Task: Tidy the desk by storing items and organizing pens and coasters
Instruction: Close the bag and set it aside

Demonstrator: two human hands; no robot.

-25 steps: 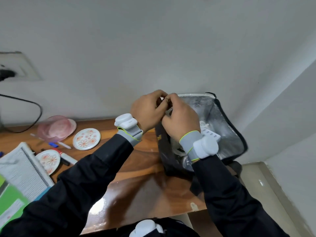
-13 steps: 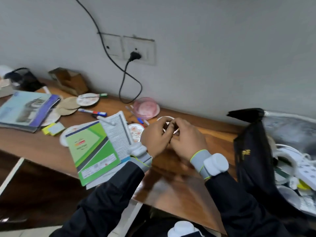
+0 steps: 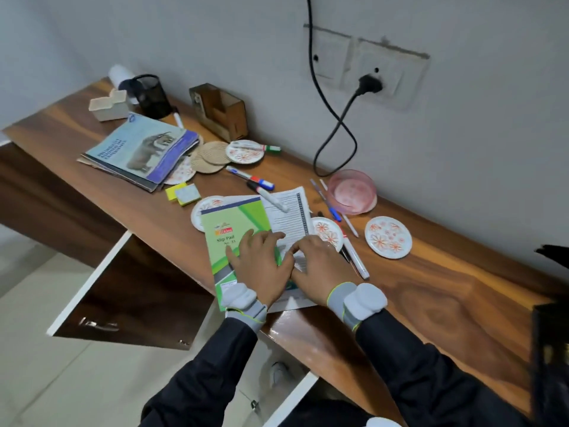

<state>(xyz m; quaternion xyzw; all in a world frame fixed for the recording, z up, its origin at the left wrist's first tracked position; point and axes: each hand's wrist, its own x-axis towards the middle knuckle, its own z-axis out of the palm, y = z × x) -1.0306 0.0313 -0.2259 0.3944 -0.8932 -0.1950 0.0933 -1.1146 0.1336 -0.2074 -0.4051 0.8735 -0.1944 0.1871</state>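
My left hand [image 3: 261, 261] lies flat with spread fingers on the green slip pad [image 3: 234, 223]. Beside it, my right hand [image 3: 318, 266] rests with straight fingers on the white spiral notebook [image 3: 291, 217] under the pad. Floral coasters lie around: one [image 3: 388, 237] at the right, one [image 3: 328, 232] by my right hand, one [image 3: 245, 151] farther back. Round woven coasters [image 3: 211, 157] sit beside the book stack. Markers [image 3: 251, 177] and thin pens [image 3: 331, 208] are scattered on the desk. A black mesh pen cup [image 3: 151, 95] and a wooden holder [image 3: 220, 110] stand at the back.
A stack of books [image 3: 144, 149] lies at the left, sticky notes [image 3: 183, 194] near it. A pink bowl [image 3: 352, 191] sits by the wall under a plugged-in black cable [image 3: 335, 124]. A black bag's edge [image 3: 551, 334] shows at the far right. A cabinet door [image 3: 123, 291] hangs open below the desk.
My view swung left from the black bag to the desk. Both hands left the bag, came apart and dropped flat onto the slip pad and notebook.
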